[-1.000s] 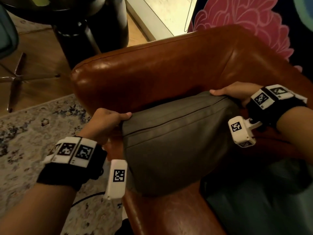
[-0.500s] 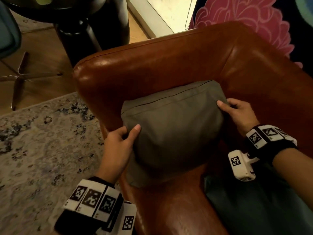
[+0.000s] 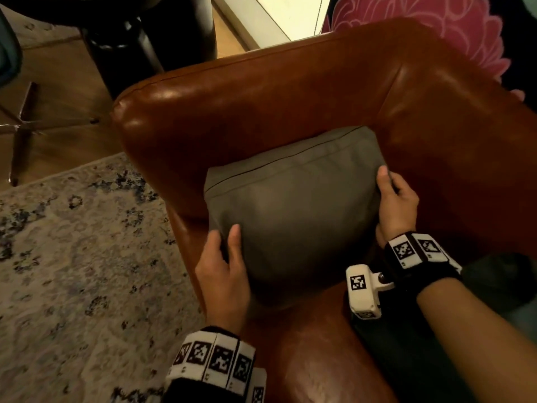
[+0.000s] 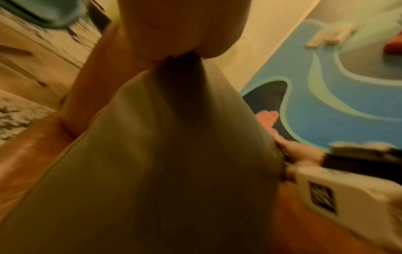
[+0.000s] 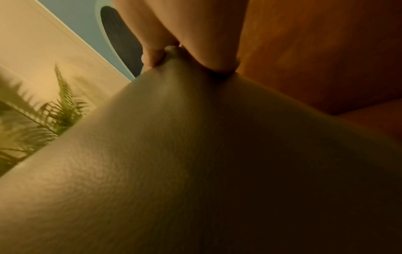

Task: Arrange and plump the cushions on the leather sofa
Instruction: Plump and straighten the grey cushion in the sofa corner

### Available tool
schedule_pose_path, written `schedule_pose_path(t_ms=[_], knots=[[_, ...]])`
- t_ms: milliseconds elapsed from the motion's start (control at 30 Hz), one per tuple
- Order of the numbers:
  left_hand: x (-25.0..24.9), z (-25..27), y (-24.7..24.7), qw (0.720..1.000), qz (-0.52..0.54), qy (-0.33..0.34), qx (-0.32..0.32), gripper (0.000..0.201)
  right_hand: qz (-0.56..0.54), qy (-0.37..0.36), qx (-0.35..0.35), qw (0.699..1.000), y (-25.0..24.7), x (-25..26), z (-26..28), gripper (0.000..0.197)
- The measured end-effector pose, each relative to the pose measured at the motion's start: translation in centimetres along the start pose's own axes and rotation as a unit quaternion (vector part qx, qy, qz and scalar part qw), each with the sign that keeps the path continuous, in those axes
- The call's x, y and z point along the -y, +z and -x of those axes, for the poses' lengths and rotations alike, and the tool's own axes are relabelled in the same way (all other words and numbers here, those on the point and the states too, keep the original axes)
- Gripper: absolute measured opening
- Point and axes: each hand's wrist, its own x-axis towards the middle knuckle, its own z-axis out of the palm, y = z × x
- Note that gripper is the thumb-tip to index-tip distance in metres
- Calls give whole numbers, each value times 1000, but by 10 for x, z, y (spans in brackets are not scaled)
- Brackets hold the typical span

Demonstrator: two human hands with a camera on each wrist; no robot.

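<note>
Two hands grasp one cushion (image 3: 293, 216), and most of the risk comes from how they hold it. Nearest to the camera, the left hand (image 3: 225, 274) clasps the lower left edge, with the thumb on the front face and the fingers going behind; the left wrist view is blurred, so I cannot tell how deep they reach. If this grasp is shallow, the fabric may slide out when the hand squeezes, and that side would stay flat. A little farther, the right hand (image 3: 396, 203) pinches the upper right corner, and the right wrist view shows the corner tip caught between thumb and finger (image 5: 152, 56). A pull from such a small pinch could, I think, stretch only the cover and leave the filling uneven, or strain the seam (image 3: 290, 159) along the top.

The cushion stands almost upright in the corner of the sofa (image 3: 261, 91), leaning on the leather behind it, its lower edge on the seat. Leather looks smooth, so when the hands let go the bottom may slip forward and the cushion fall flat. A hard push from the right could press it against the arm, and it would sit crooked. Beyond the arm are a rug (image 3: 72, 242) and a dark pedestal (image 3: 130, 48); a cushion pushed over the arm would land there.
</note>
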Motion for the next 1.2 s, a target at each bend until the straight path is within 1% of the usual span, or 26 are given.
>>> schedule_pose_path(t_ms=[67,167,233,300,333,367,400,433,467,500,533,567,600,667,700,733,767,833,867,900,967,1000,1033,1067,1167,1200], knots=[[5,-5,0,999,-6,33,-18,51,11,-29,4,1000,6,-4,-7,21],[15,-7,2,999,-13,34,-18,52,68,-39,18,997,16,-14,-17,32],[19,-9,6,999,-17,29,-36,49,169,-74,-38,982,19,-12,-13,30],[23,-11,9,998,-23,43,-50,51,249,-172,-125,945,23,-4,12,38],[26,-12,9,997,-23,49,-52,53,251,-249,-105,929,29,0,36,42],[28,-12,9,997,-20,52,-53,57,250,-339,-26,907,38,1,65,46],[29,-12,8,997,-23,57,-55,61,268,-429,81,859,47,-8,91,47],[29,-12,8,996,-33,63,-58,62,313,-508,169,785,55,-21,113,47],[29,-12,7,995,-46,68,-62,60,356,-565,227,708,58,-34,124,45],[28,-13,7,994,-57,70,-68,55,391,-597,253,654,57,-43,122,44],[28,-14,6,993,-65,69,-73,49,421,-604,251,628,53,-49,107,44],[27,-16,6,993,-69,68,-74,45,450,-589,232,630,46,-54,86,44],[28,-18,6,992,-73,72,-74,43,476,-550,202,655,36,-56,62,45],[28,-21,6,991,-82,80,-72,43,498,-415,133,750,12,-55,15,53],[28,-22,7,990,-86,83,-69,44,488,-347,117,792,2,-53,-3,56],[28,-24,9,990,-89,85,-68,45,471,-303,116,820,-3,-51,-12,56],[28,-24,9,990,-92,83,-70,45,458,-286,113,834,-4,-48,-13,55],[27,-25,11,989,-94,81,-77,46,443,-301,85,840,5,-43,6,58],[27,-25,11,989,-98,82,-78,46,433,-345,79,829,14,-42,24,59],[28,-25,10,988,-103,83,-76,46,420,-409,103,804,25,-43,48,57],[32,-23,6,988,-107,86,-73,55,412,-532,212,709,46,-50,96,52],[35,-22,4,988,-107,84,-74,60,422,-563,247,666,52,-51,104,49],[36,-22,2,988,-106,80,-77,62,442,-566,257,647,54,-49,96,48],[35,-23,1,989,-105,73,-75,59,468,-538,239,659,51,-47,77,48],[25,-28,0,996,-74,37,-28,43,517,-332,144,775,24,-31,11,58],[18,-29,-2,998,-62,19,-19,36,520,-286,138,793,15,-26,-2,61]])
